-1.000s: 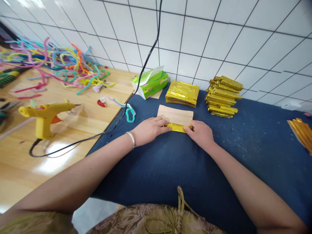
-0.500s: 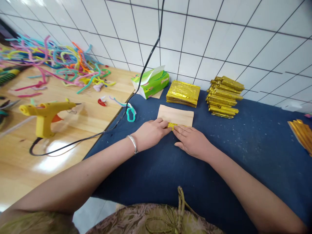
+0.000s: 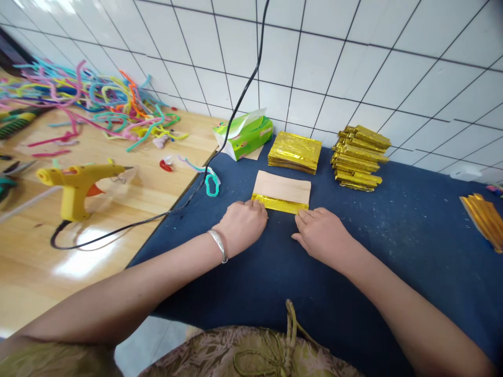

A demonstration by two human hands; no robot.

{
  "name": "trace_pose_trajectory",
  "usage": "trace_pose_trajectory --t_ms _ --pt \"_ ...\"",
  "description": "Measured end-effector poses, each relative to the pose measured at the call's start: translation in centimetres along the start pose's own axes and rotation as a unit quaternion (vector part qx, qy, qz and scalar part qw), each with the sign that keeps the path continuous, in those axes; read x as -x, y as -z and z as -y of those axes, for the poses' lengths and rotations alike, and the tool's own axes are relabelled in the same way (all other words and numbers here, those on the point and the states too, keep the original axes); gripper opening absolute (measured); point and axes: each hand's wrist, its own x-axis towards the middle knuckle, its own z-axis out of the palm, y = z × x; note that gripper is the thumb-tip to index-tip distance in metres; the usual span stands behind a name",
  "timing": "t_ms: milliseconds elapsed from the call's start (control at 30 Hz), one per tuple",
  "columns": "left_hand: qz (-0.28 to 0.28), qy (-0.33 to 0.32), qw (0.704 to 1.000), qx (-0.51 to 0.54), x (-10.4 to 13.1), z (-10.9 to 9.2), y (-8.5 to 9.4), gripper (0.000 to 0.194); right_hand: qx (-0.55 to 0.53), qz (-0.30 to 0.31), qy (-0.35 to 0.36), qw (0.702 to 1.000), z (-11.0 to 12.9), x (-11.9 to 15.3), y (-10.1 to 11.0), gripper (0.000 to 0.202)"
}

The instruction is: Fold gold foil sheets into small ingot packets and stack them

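Observation:
A small sheet of gold paper (image 3: 281, 186) lies on the dark blue cloth with its plain beige side up. Along its near edge runs a folded-over shiny gold strip (image 3: 280, 204). My left hand (image 3: 244, 226), with a silver bangle at the wrist, has its fingers curled at the strip's left end; the thumb is hidden. At the right end, my right hand (image 3: 320, 230) touches the strip with bent fingertips, its thumb held apart. Behind the sheet sits a flat stack of gold paper (image 3: 294, 152).
Folded gold strips (image 3: 358, 157) are piled at the back right, more (image 3: 482, 220) at the far right. A green tissue pack (image 3: 249, 135) stands by the tiled wall. Left, a yellow glue gun (image 3: 78, 186) trails a black cord (image 3: 118, 229) near colourful pipe cleaners (image 3: 98, 102).
Both hands have slid apart from the middle of the fold to its two ends. The gold strip between them is now uncovered.

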Motion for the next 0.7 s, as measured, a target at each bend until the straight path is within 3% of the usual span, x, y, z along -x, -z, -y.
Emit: trace_pose_trajectory --t_ms 200,300,433,567,700 --pt "-0.04 0.027 0.999 0.011 -0.4 0.1 -0.6 0.038 -0.051 0.017 -0.024 0.998 -0.7 0.1 0.6 0.036" --pt "-0.077 0.031 0.996 0.036 -1.2 1.3 -1.5 0.036 -0.106 -0.048 -0.072 0.991 -2.1 -0.3 -0.6 0.039" --pt "-0.081 0.039 0.99 0.104 -2.4 3.6 -2.9 0.037 -0.086 -0.172 -0.159 0.968 -4.4 -0.7 -3.2 0.035" --pt "-0.074 0.0 0.981 0.178 -3.1 5.3 -4.0 0.045 -0.09 -0.2 -0.14 0.965 -5.2 -1.2 -4.9 0.038" --pt "-0.064 -0.035 0.972 0.225 -3.2 5.6 -4.5 0.056 -0.096 -0.189 -0.088 0.973 -4.3 -1.6 -5.0 0.046"
